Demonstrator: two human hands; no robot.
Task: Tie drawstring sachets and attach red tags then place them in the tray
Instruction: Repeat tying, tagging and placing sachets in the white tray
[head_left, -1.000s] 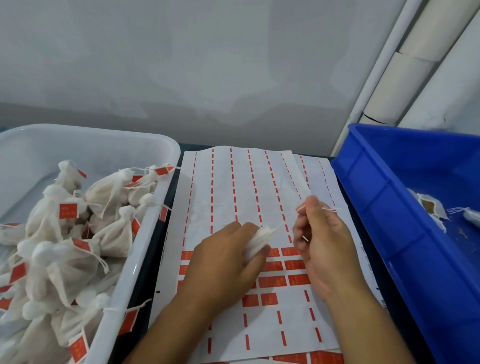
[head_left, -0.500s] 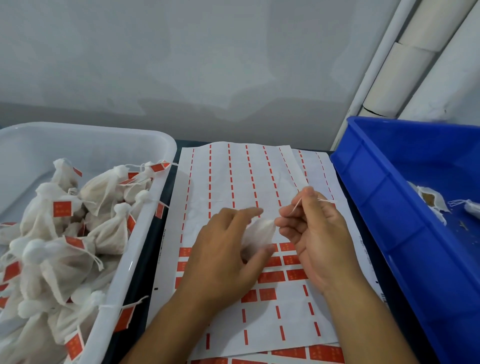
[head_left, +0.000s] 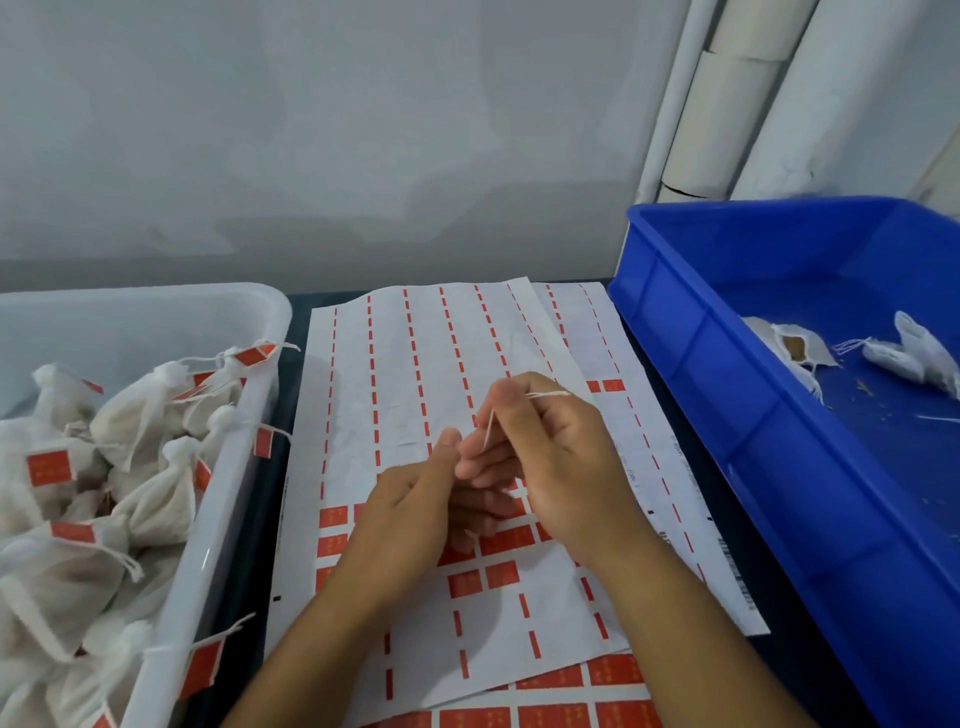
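Finished white cloth sachets with red tags (head_left: 130, 467) fill the translucent white plastic tray (head_left: 208, 545) on my left. My left hand (head_left: 410, 519) curls over the sachet, which is hidden beneath. My right hand (head_left: 550, 462) pinches the thin white drawstring (head_left: 545, 395) between thumb and forefinger, above the white sheet of red stickers (head_left: 441, 364); print unreadable. Blue plastic crate (head_left: 727, 415) at right

A pale grey wall (head_left: 322, 130), mottled with darker patches near its base, rises behind a dark bench (head_left: 298, 301). In the right corner, white pipes (head_left: 727, 109) run up at a slant, one showing a joint. Soft, even light falls across the scene.
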